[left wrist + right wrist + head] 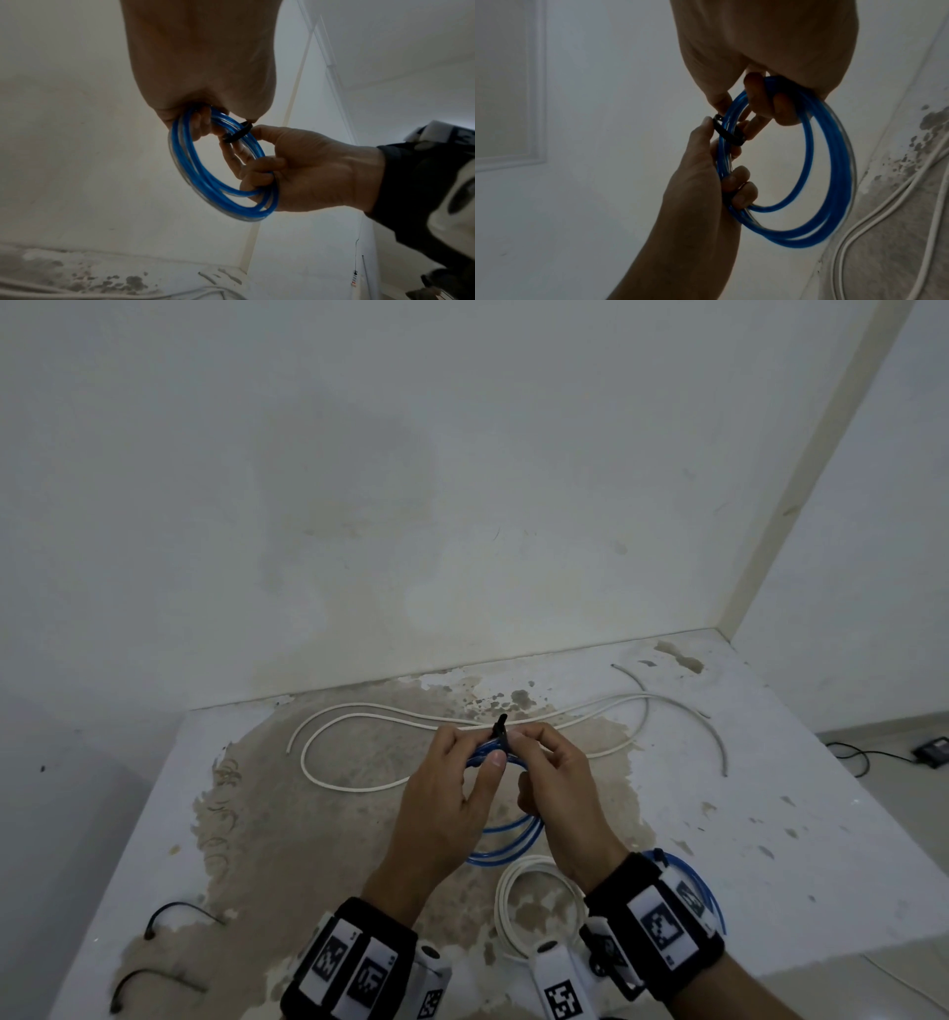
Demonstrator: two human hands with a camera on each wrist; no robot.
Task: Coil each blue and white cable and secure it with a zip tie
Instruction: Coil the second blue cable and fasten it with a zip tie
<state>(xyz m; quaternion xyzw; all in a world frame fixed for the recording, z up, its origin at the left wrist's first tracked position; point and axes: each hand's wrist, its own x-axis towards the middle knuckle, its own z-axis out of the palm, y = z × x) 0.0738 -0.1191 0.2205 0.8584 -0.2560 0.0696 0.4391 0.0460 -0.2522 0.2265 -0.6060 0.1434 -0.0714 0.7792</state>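
above the stained table [770,839], seen from the head, the left hand [441,809] and right hand [560,809] meet on a blue cable coil [506,845], fingers of both curled round its upper strands where a black zip tie [500,726] stands up between the fingertips. below the grip the loops hang free. beyond it a loose white cable [359,711] sprawls uncoiled, and nearer than the wrists lies a coiled white cable [513,880]; two spare zip ties [174,911] sit off to the left

from the left wrist, the right hand [308,172] pinches the tie band [237,133] against the coil [205,182]; whether its tail is through the head i cannot tell. if not, any slackening there would likely let the band spring open

from the right wrist, the left hand [698,182] clamps the strands [834,182] just under the tie [729,134]. the loops look uneven, so one could slip outside the band while it is cinched, or the coil could unwind if either hold loosens
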